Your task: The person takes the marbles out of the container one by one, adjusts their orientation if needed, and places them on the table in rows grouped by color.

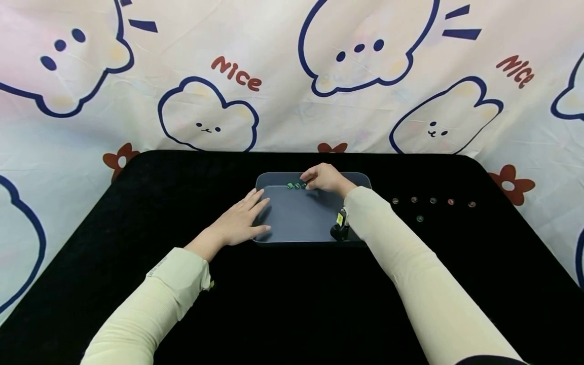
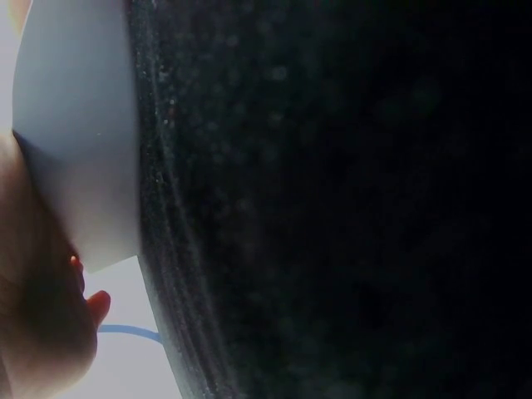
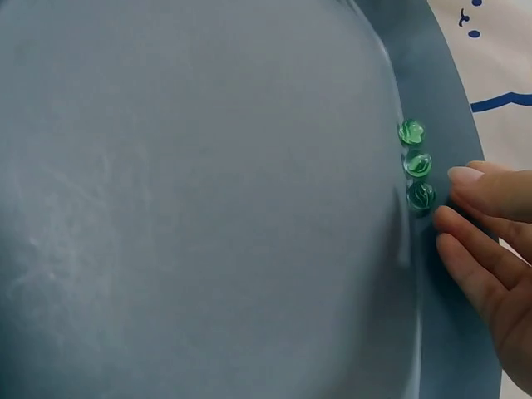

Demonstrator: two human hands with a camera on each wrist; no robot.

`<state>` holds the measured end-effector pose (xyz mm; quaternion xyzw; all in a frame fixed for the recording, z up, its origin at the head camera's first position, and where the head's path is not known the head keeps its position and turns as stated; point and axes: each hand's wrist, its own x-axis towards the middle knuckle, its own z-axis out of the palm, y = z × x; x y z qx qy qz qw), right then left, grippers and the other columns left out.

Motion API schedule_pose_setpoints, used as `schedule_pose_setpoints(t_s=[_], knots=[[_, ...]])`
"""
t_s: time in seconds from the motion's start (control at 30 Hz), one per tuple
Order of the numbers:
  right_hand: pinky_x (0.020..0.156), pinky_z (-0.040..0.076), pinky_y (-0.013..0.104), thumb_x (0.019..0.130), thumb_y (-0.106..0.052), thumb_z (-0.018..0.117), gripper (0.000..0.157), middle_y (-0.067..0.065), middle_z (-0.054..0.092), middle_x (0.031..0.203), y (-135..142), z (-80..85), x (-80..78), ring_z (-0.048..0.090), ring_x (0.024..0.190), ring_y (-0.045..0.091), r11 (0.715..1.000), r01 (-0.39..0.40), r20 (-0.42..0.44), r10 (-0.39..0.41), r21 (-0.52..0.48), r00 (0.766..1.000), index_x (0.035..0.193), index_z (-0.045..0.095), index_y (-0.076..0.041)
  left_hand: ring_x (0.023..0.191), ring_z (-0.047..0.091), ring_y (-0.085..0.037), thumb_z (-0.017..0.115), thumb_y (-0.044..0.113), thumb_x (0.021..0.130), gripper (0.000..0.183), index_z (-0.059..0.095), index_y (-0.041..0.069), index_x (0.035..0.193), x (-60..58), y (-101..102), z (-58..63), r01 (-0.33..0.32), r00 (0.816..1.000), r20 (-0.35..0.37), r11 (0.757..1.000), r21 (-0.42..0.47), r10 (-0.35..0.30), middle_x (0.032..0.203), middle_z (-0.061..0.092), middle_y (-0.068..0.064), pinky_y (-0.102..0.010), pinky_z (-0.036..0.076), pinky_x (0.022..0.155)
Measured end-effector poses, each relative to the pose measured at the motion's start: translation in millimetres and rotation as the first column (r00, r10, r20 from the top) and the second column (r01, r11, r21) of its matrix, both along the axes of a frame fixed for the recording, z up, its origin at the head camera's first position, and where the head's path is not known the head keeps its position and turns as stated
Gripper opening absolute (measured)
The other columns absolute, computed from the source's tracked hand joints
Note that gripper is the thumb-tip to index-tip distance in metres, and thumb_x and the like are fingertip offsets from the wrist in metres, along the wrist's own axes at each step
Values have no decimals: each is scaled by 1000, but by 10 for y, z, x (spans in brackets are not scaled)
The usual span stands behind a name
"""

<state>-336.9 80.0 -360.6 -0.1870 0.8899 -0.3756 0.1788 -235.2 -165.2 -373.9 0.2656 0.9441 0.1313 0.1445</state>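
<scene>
Three green glass marbles (image 3: pixel 417 164) sit in a row along the far wall of a grey-blue tray (image 1: pixel 292 218). My right hand (image 1: pixel 325 178) reaches over the tray to the far wall. Its thumb and fingertips (image 3: pixel 455 218) are loosely bent, right beside the end marble (image 3: pixel 421 197), with nothing between them. At the tray's left side my left hand (image 1: pixel 239 219) lies with fingers spread over the rim. From the left wrist, the tray's outer wall (image 2: pixel 79 125) shows beside part of that hand (image 2: pixel 41 291).
To the right of the tray, several more marbles (image 1: pixel 433 201) lie on the black tablecloth (image 1: pixel 292 304), most in a loose row, one marble (image 1: pixel 420 218) nearer. A patterned cloth (image 1: pixel 283 111) hangs behind the table. A black wrist camera (image 1: pixel 339 232) hangs under the right wrist.
</scene>
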Motion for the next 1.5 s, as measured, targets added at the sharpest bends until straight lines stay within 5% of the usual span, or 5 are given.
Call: schedule_pose_setpoints(t_s=[0.57, 0.83, 1.03, 1.5], knots=[[74, 44, 29, 78, -3, 62, 28, 9, 58, 110, -79, 18, 24, 53, 97, 19, 979, -68, -98, 88, 192, 991, 105, 63, -6, 129, -10, -18, 40, 52, 85, 71, 14, 14, 140, 17, -1, -11, -2, 1000, 13, 1000, 15, 1, 144, -1, -5, -44, 9, 101], [72, 45, 29, 79, 1, 59, 20, 9, 61, 100, -102, 28, 70, 55, 89, 20, 958, -68, -203, 128, 278, 971, 97, 66, -4, 129, -10, -18, 39, 52, 85, 71, 15, 13, 139, 19, 1, -5, 11, 1000, 10, 1000, 23, -11, 144, -1, -5, -43, 9, 101], [68, 46, 27, 79, 0, 60, 17, 7, 62, 96, -100, 14, 68, 55, 85, 19, 940, -66, -203, 141, 334, 969, 93, 68, -6, 129, -10, -18, 39, 53, 85, 72, 14, 13, 140, 13, 0, -5, 10, 1000, 17, 1000, 18, -10, 144, -1, -5, -43, 9, 101], [66, 47, 28, 77, 1, 62, 15, 6, 63, 89, -66, 91, 88, 57, 78, 17, 979, -28, -180, 65, 200, 981, 90, 67, -4, 129, -9, -19, 41, 49, 86, 70, 15, 13, 139, -3, -16, -1, 4, 1000, 14, 1000, 18, -4, 144, -1, -6, -45, 10, 100]])
